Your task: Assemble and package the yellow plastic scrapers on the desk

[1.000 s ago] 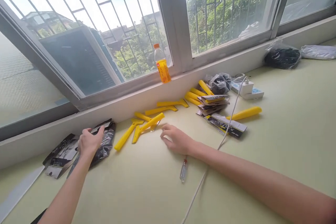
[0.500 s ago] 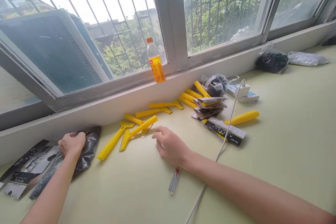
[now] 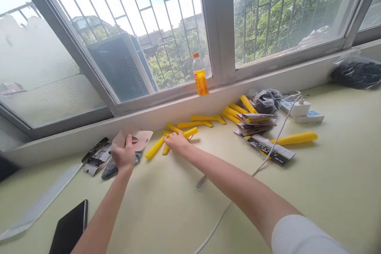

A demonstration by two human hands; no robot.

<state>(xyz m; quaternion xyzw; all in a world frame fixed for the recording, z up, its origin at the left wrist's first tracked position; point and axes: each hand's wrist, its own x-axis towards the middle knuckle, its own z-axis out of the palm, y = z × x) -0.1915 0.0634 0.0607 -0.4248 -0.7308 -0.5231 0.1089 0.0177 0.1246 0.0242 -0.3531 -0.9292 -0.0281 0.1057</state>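
Over a pale tabletop, the left hand pinches a cardboard piece, likely light, bendable, best held by an edge; the right hand's fingers meet a yellow scraper, grip unclear.

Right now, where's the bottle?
In the head view, the bottle stands slightly right of centre on the window ledge, beyond the yellow scrapers and your right hand.

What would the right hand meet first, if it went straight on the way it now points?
Most likely the right hand would first meet the yellow scrapers just ahead; whether it touches one is unclear here.
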